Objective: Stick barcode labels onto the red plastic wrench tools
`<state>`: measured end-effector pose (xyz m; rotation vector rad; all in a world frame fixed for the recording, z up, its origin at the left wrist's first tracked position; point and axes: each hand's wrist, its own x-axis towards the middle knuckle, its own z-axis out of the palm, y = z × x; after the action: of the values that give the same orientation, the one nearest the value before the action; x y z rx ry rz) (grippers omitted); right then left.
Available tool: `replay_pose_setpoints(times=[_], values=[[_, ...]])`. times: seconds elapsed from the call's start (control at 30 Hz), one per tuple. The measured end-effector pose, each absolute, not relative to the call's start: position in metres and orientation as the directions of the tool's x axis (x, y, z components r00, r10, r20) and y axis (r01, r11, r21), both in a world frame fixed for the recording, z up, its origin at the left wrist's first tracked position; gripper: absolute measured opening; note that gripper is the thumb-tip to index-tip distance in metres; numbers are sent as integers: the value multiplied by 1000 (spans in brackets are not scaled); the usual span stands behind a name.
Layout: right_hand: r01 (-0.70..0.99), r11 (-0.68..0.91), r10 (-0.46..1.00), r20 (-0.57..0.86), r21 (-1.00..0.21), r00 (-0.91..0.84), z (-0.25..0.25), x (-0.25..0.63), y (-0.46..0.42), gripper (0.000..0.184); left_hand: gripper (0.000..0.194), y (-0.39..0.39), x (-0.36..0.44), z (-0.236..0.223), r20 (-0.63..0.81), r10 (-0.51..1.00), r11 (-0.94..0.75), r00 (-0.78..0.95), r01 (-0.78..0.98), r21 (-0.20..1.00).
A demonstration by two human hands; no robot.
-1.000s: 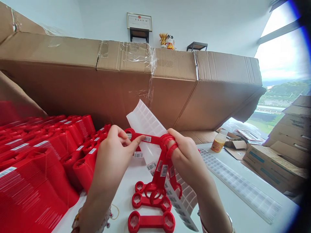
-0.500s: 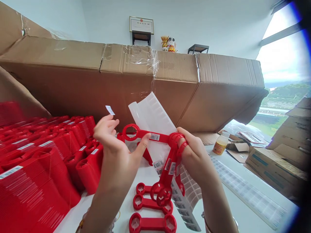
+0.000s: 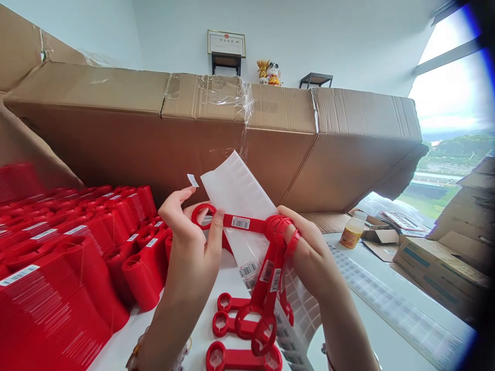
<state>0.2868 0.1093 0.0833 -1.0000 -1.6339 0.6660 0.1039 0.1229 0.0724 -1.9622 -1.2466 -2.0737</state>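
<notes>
The raised red two-ringed bar (image 3: 257,225), held between the hands above the bench (image 3: 382,340), already bore a barcode label (image 3: 240,222) on its flat face. Barcode labels also showed on the hanging red bars (image 3: 260,291) below it, so several pieces looked done. One loose label (image 3: 192,180) was on no bar; it stood up from the left index fingertip. The lying red bars (image 3: 247,356), in a short column on the bench, showed no label on the faces in view, though the farther ones were partly covered. The tilted label sheet (image 3: 242,190) behind the bars looked largely bare towards its top, with printed barcodes left lower down.

The left hand (image 3: 189,242) had a light, part-closed grip, thumb in front of the raised bar's far ring and fingers behind it, the index lifted clear with the label. The right hand (image 3: 309,247) had a tighter grip, closed on the gathered rings of the raised and hanging bars, with some fingers seemingly through them; whether it also pinched the sheet could not be told.
</notes>
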Motion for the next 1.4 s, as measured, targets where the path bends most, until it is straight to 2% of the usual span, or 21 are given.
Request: replay_pose_setpoints(times=[0.13, 0.27, 0.37, 0.53, 0.6, 0.73, 0.87, 1.1, 1.2, 1.33, 1.4], values=[[309, 470, 877, 476, -827, -60, 81, 288, 112, 25, 45, 125, 97, 75, 760, 595, -637, -261, 423, 644], [363, 472, 876, 476, -804, -84, 78, 288, 120, 27, 50, 120, 90, 85, 550, 741, -543, -385, 139, 828], [340, 460, 883, 461, -820, -82, 78, 290, 128, 26, 53, 111, 87, 96, 445, 784, -514, -432, -51, 856], [229, 439, 898, 423, -869, -119, 80, 297, 137, 23, 28, 95, 86, 112, 218, 907, -350, -361, -353, 868], [170, 437, 897, 415, -883, -151, 82, 299, 138, 21, 28, 90, 84, 114, 193, 934, -308, -302, -401, 863], [57, 421, 892, 402, -905, -209, 86, 302, 137, 18, 36, 86, 74, 111, 241, 951, -297, -192, -366, 882], [16, 393, 898, 381, -919, -219, 89, 305, 135, 14, 49, 90, 65, 107, 284, 955, -295, -85, -343, 892], [-16, 367, 894, 357, -930, -271, 88, 309, 135, 16, 73, 92, 64, 105, 322, 945, -322, -58, -349, 880], [18, 353, 901, 334, -936, -275, 88, 310, 136, 14, 64, 87, 68, 107, 318, 946, -321, -65, -330, 888], [67, 422, 894, 403, -904, -197, 87, 308, 136, 16, 45, 85, 76, 109, 289, 917, -337, -277, -147, 930], [116, 466, 883, 453, -877, -120, 84, 305, 136, 18, 44, 86, 80, 108, 362, 848, -398, -387, -14, 917]])
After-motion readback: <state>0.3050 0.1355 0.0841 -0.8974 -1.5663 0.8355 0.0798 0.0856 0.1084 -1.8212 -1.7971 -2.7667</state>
